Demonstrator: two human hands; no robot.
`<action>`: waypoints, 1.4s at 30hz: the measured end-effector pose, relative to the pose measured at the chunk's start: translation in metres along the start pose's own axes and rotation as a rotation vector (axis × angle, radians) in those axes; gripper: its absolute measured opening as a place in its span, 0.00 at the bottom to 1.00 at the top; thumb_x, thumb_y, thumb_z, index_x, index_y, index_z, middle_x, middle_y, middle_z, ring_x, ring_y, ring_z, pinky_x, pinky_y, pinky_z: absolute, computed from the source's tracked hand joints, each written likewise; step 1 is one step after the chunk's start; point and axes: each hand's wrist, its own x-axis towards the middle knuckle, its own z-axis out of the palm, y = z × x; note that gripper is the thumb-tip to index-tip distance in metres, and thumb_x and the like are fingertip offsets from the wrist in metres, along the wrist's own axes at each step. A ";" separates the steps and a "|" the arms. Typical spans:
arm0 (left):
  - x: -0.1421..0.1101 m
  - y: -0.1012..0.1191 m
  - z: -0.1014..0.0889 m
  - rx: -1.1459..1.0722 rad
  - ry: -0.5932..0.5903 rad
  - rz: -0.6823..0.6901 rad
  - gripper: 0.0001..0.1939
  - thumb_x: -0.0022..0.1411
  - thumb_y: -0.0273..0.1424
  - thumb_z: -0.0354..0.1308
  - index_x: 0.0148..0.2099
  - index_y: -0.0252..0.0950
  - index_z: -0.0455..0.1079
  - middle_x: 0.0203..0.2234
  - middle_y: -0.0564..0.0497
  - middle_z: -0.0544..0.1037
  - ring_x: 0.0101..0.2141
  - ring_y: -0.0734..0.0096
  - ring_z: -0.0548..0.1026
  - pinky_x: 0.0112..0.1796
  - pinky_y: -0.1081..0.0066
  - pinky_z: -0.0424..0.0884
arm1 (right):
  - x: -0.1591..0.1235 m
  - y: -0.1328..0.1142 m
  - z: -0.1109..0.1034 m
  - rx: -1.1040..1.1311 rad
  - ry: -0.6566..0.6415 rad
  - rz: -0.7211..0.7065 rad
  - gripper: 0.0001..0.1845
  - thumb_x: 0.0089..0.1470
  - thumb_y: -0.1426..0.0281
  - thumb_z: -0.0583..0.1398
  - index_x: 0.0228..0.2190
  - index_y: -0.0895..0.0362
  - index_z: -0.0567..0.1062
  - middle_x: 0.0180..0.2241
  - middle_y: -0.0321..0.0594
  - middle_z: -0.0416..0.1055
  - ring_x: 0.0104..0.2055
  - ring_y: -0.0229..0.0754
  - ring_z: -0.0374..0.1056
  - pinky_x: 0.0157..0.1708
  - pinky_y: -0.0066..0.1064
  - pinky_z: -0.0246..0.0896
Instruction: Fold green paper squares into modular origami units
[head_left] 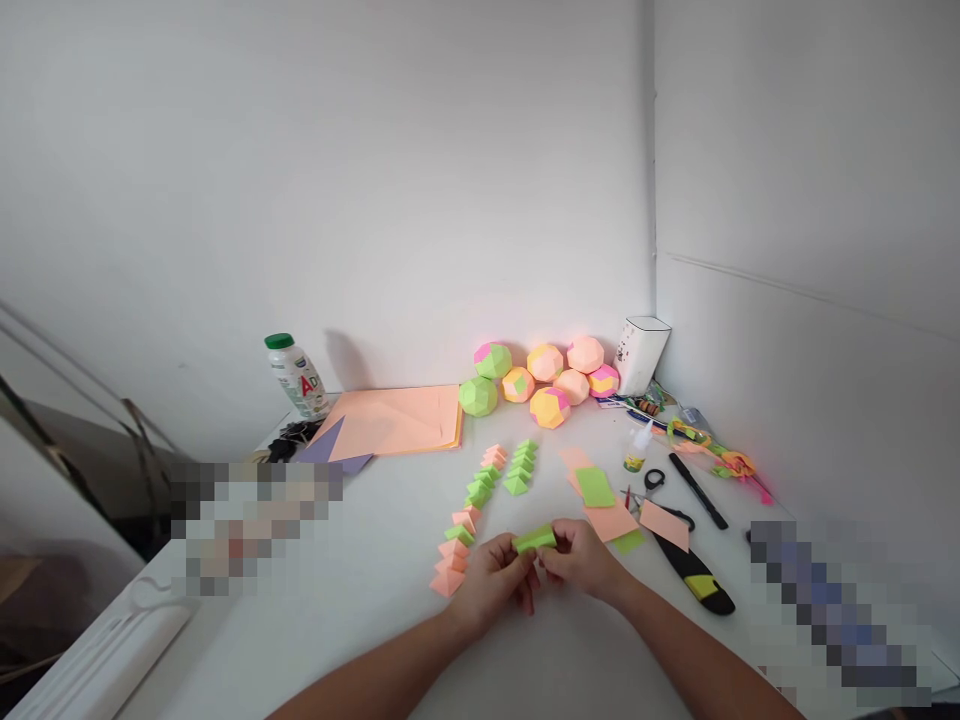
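Note:
Between my two hands a small piece of green paper point(535, 540) is held, folded lengthwise into a narrow strip. My left hand point(495, 575) pinches its left end, and my right hand point(581, 558) grips its right end. Just beyond my left hand runs a row of folded peach and green paper units point(457, 535), nested one behind another. A shorter row of green folded units point(521, 468) lies to the right of it. Flat peach paper pieces point(611, 522) and a green paper piece point(596, 487) overlap beyond my right hand.
Several faceted paper balls point(550, 407) stand against the back wall. On the right lie a glue bottle point(635, 450), scissors point(654, 480), a black pen point(697, 490) and a black-yellow cutter point(701, 585). Peach sheets point(397, 420) and a green-capped bottle point(298, 378) are at the back left.

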 end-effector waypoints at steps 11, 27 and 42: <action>0.000 -0.004 -0.002 -0.011 -0.020 0.007 0.17 0.54 0.45 0.58 0.27 0.37 0.60 0.17 0.56 0.74 0.12 0.76 0.69 0.17 0.75 0.60 | 0.000 -0.003 -0.002 -0.043 -0.035 0.002 0.03 0.41 0.73 0.57 0.21 0.58 0.65 0.17 0.29 0.62 0.19 0.33 0.60 0.18 0.23 0.53; 0.002 -0.006 -0.003 -0.057 0.038 0.012 0.17 0.53 0.43 0.59 0.28 0.36 0.60 0.15 0.57 0.73 0.11 0.78 0.68 0.16 0.76 0.61 | 0.002 -0.009 -0.023 -0.010 0.088 -0.036 0.02 0.46 0.72 0.55 0.24 0.57 0.66 0.18 0.30 0.63 0.20 0.34 0.62 0.17 0.22 0.57; 0.000 -0.003 -0.003 -0.111 0.036 0.040 0.14 0.56 0.39 0.57 0.27 0.37 0.58 0.17 0.57 0.73 0.13 0.77 0.69 0.18 0.76 0.62 | 0.001 -0.008 -0.007 0.035 0.046 0.007 0.07 0.43 0.75 0.54 0.17 0.57 0.63 0.13 0.30 0.64 0.16 0.32 0.58 0.18 0.23 0.53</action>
